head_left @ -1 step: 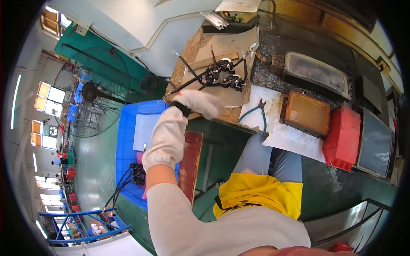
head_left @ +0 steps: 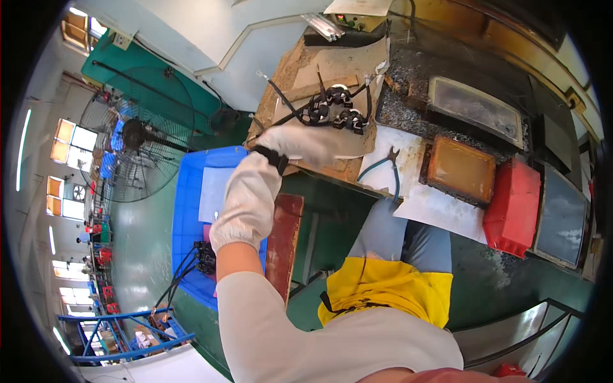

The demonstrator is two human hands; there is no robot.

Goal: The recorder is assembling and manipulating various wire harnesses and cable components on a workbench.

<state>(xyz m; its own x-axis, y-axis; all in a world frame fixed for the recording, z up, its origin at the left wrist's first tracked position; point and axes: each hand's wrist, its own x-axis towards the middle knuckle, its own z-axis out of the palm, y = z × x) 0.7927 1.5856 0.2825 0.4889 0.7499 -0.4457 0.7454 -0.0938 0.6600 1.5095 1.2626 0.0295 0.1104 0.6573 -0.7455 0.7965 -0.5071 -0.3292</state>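
Glove (head_left: 305, 144) blurred on left hand (head_left: 290, 142), grip impossible to tell, black cabled parts (head_left: 317, 113) just beyond, right hand unseen.

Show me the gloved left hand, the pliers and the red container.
Gloved left hand (head_left: 295, 143): head view, middle of the blurred glove.
Pliers (head_left: 392, 157): head view, at the pivot.
Red container (head_left: 511, 205): head view, middle of its broad side.

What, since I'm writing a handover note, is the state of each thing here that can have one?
Left hand: gloved, blurred, grip unclear
Black corded parts: grouped close together
Pliers: lying down, handles spread
Square tray: filled with something brown, liquid or solid unclear
Control box: indicator glowing red
Blue bin: open-topped, partly filled
Fan: spinning or stopped, unclear
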